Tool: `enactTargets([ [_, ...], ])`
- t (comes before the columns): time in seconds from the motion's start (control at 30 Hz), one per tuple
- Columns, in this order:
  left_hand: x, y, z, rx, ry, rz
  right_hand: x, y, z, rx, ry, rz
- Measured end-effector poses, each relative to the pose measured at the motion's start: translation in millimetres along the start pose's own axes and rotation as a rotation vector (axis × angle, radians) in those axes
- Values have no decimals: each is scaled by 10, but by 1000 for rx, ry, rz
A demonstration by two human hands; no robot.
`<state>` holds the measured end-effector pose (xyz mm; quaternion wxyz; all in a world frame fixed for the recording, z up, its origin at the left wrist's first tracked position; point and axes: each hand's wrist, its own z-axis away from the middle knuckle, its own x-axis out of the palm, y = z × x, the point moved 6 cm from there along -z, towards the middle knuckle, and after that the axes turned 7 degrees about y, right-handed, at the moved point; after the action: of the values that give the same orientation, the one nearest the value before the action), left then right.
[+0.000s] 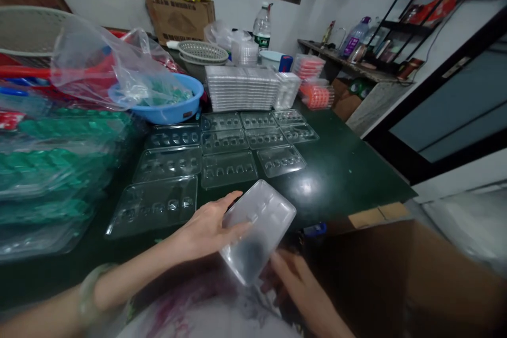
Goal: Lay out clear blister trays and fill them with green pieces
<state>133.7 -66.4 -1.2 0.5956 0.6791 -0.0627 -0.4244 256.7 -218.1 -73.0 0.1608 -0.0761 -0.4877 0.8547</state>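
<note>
- The left hand (212, 227) pinches a clear plastic moulded tray bundle (265, 222), thumb flat on the upper face, other fingers mostly hidden. The bundle tilts at the near edge of the dark green tabletop (336, 169), partly above the person's lap. It seems to be several trays nested together; a loose pinch could let the lower ones slide off.
- The right hand (291, 269) is blurred beside the bundle's lower corner. Whether it touches or grips anything, I cannot tell. If it pulls unevenly there, the thin plastic could bend or crease.
- Anything dropped on that side could land in what looks like an open cardboard box (368, 269) below the table edge.
- Single empty-looking trays (229, 166) lie in close rows just beyond the left hand. They look light, so a brushing wrist could knock the rows askew or make edges overlap.
- The pale bangle (89, 288) on the left forearm could catch the nearest tray's rim if the arm sweeps sideways.
- The piled packs with green contents (51, 166), at the left, look slippery and uneven; a nudge could make them slump onto the nearest trays.
- A loose clear bag (91, 63) hangs over the blue basin (166, 114) and could snag a reaching hand.
</note>
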Motion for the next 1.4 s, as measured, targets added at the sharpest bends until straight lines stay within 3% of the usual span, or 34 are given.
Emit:
enactTargets([
  [0.1, 77, 108, -11, 39, -27, 2, 105, 41, -54, -16, 8, -267],
  [0.2, 155, 129, -6, 37, -62, 7, 107, -23, -76, -129, 3, -399],
  [0.33, 193, 169, -21, 33, -89, 141, 155, -208, -26, -258, -42, -430],
  [0.5, 182, 209, -60, -7, -138, 269, 278, -484, 7, -405, 18, -332],
  [0.63, 160, 220, -53, -76, -128, 440, 376, -632, 24, -439, 95, -135],
  [0.77, 113, 238, -4, -156, -139, 724, 434, -859, 110, -629, 214, 222],
  [0.97, -128, 129, 111, -325, -108, 996, 421, -1084, 89, -812, 193, 475],
  [1.1, -233, 121, 121, -402, -196, 909, 282, -1428, 188, -1134, 393, 726],
  [1.2, -163, 147, 46, -306, -381, 650, 467, -1622, 263, -1340, 193, 1083],
  [1.3, -166, 116, -60, -249, -421, 548, 584, -1661, 209, -1297, -61, 1254],
  [1.4, -365, 73, -129, -307, -388, 737, 448, -1691, 57, -1169, -8, 1149],
])
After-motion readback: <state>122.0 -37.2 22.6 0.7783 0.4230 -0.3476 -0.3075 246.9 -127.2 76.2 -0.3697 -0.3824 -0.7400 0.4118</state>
